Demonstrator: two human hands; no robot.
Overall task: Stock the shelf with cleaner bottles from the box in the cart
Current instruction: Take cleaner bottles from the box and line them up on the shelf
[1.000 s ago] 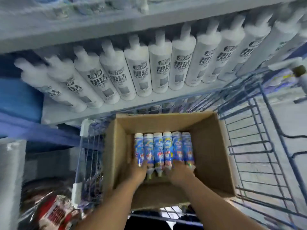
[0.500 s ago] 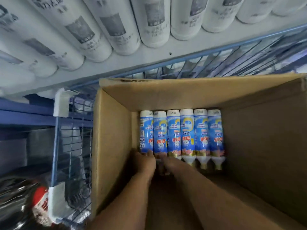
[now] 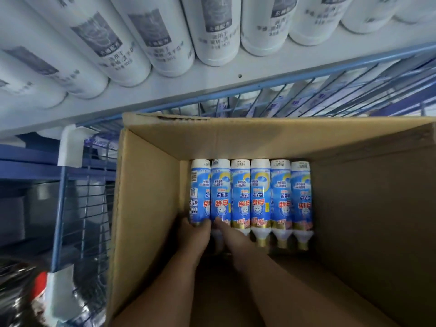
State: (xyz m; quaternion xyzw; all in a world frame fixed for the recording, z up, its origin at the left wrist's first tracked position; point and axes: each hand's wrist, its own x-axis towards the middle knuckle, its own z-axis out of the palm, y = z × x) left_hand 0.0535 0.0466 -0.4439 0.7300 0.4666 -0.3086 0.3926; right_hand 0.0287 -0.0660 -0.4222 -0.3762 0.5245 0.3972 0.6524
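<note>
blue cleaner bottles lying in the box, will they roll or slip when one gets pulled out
The blue cleaner bottles are round and lie on their sides, so a freed one would probably roll. Their glossy labels look slippery. Packed side by side, neighbours may shift as the left hand lifts one.

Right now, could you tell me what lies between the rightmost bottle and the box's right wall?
Nothing: in the head view, only bare box floor separates the rightmost bottle from the right wall.

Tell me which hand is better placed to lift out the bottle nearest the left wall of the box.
Left. The left hand already has its grip on the neck end of the leftmost bottle, beside the box wall. The right hand sits at the second bottle.
</note>
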